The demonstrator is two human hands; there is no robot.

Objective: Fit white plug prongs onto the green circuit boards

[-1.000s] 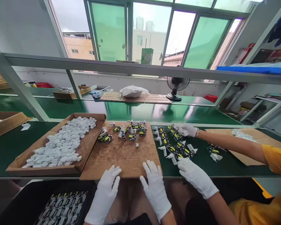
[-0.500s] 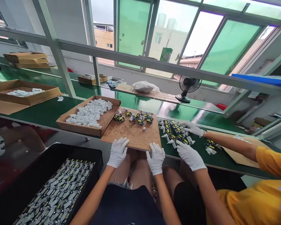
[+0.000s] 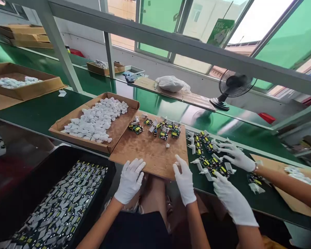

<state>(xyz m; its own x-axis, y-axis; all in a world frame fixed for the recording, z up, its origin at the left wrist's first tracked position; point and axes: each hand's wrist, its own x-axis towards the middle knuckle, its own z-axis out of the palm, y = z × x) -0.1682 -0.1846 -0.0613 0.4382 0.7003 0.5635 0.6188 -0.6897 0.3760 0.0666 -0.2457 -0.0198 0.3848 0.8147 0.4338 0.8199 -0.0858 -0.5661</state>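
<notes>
long glossy green workbench [image 3: 41,110] – runs across the view, beyond both hands.

black plastic bin [image 3: 20,193] – low, out to the left of the left hand, packed with rows of small circuit boards.

shallow brown cardboard tray [image 3: 119,129] – ahead of the left hand and off to its left, heaped with white plastic caps [image 3: 95,119]. its right wall sits against the sheet.

flat brown cardboard sheet [image 3: 147,152] – lies on the bench straight ahead of both hands. its near edge hangs out past the bench edge.

left hand [image 3: 129,180] – white glove, fingers straight and spread, tips laid on the sheet's near edge, palm hanging off it. nothing closed in it.

right hand [image 3: 185,180] – white glove, fingers long and nearly flat on the sheet's near right corner. loose, not clenched. cannot tell whether the thumb hooks under.

co-worker's two gloved hands, one near [image 3: 233,204] and one far [image 3: 237,157] – just right of the right hand, over a scatter of green-and-yellow boards with white plug parts [image 3: 209,160] on the bench.

cluster of similar small boards [image 3: 160,126] – at the sheet's far edge, well ahead of both sets of fingertips.

lone small white piece [image 3: 167,145] – on the sheet, ahead of the right hand.
</notes>
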